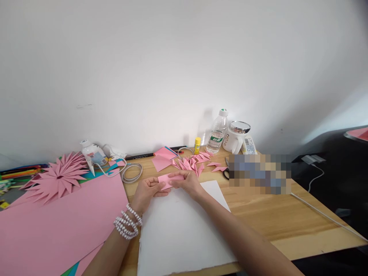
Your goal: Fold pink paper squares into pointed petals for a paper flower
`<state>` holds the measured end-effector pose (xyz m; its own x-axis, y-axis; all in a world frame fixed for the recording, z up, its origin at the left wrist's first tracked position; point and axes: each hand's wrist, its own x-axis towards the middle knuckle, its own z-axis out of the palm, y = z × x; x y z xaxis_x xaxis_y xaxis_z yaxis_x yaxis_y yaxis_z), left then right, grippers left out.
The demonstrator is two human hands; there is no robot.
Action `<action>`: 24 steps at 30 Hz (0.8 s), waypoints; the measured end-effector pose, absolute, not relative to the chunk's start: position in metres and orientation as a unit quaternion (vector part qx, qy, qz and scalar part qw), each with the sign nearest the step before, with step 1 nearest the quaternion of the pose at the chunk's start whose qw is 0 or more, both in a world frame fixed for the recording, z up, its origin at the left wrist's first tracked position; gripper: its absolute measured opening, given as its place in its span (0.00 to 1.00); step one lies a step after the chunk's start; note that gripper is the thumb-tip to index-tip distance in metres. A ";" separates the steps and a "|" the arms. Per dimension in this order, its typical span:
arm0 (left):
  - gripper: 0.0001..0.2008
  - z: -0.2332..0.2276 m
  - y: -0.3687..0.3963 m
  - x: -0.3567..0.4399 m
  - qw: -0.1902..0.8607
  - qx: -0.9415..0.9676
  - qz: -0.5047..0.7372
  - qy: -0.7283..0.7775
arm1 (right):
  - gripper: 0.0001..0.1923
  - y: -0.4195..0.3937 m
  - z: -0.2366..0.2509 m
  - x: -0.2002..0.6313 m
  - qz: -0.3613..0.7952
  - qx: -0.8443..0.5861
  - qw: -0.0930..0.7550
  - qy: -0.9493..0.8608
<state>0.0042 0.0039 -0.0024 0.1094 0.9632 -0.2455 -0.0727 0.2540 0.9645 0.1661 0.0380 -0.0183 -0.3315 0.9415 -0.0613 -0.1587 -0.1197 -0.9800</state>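
Observation:
A small folded piece of pink paper [165, 180] is held between my two hands, over the far part of a white board [184, 234]. My left hand [150, 189], with a beaded bracelet on the wrist, pinches the paper's left end between thumb and fingers. On the other end my right hand [185, 182] closes its thumb and fingers, covering much of that side. Just beyond the hands lie several folded pink paper pieces [189, 164] and a few flat pink squares [161, 163].
At left, a spiky pink paper flower [59, 176] rests on large pink sheets [63, 226]. A coiled cable [131, 173] and glue bottle [93, 153] stand nearby. Toward the wall are a glue stick [197, 146], water bottle [217, 132] and mug [236, 138]. Scissors [226, 173] lie right, beside a blurred patch.

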 end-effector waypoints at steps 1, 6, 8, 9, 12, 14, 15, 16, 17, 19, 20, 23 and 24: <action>0.14 -0.002 0.004 0.004 0.605 0.435 0.426 0.512 | 0.19 0.038 -0.019 0.166 0.639 -0.388 0.429 -0.507; 0.14 -0.003 0.003 0.006 0.602 0.437 0.431 0.511 | 0.18 0.039 -0.019 0.166 0.638 -0.392 0.431 -0.503; 0.14 -0.003 0.002 0.007 0.597 0.439 0.431 0.515 | 0.18 0.039 -0.018 0.166 0.639 -0.399 0.428 -0.500; 0.14 -0.004 0.002 0.007 0.596 0.440 0.430 0.516 | 0.18 0.038 -0.017 0.166 0.638 -0.403 0.426 -0.498; 0.13 -0.004 0.001 0.008 0.594 0.443 0.430 0.516 | 0.17 0.038 -0.017 0.166 0.638 -0.408 0.424 -0.497; 0.13 -0.004 0.002 0.008 0.592 0.445 0.430 0.516 | 0.17 0.038 -0.018 0.166 0.637 -0.406 0.425 -0.498; 0.13 -0.004 0.002 0.008 0.591 0.445 0.430 0.516 | 0.17 0.039 -0.019 0.166 0.636 -0.406 0.425 -0.499; 0.13 -0.004 0.002 0.008 0.591 0.446 0.431 0.516 | 0.17 0.039 -0.021 0.166 0.636 -0.406 0.425 -0.500; 0.13 -0.004 0.002 0.008 0.591 0.445 0.431 0.516 | 0.17 0.039 -0.022 0.166 0.636 -0.406 0.427 -0.499; 0.13 -0.004 0.002 0.008 0.593 0.446 0.429 0.515 | 0.17 0.039 -0.024 0.165 0.635 -0.403 0.431 -0.498; 0.13 -0.004 0.002 0.008 0.593 0.447 0.428 0.515 | 0.18 0.040 -0.025 0.165 0.634 -0.401 0.435 -0.497; 0.14 -0.003 0.002 0.009 0.589 0.450 0.426 0.519 | 0.18 0.040 -0.026 0.165 0.625 -0.404 0.443 -0.500; 0.14 -0.003 0.002 0.010 0.587 0.450 0.427 0.520 | 0.19 0.040 -0.026 0.165 0.621 -0.407 0.442 -0.503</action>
<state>0.0098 0.0018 -0.0034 0.0951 0.9694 -0.2262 -0.0323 0.2302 0.9726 0.1650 0.0405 -0.0262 -0.2771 0.9589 -0.0619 -0.1398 -0.1039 -0.9847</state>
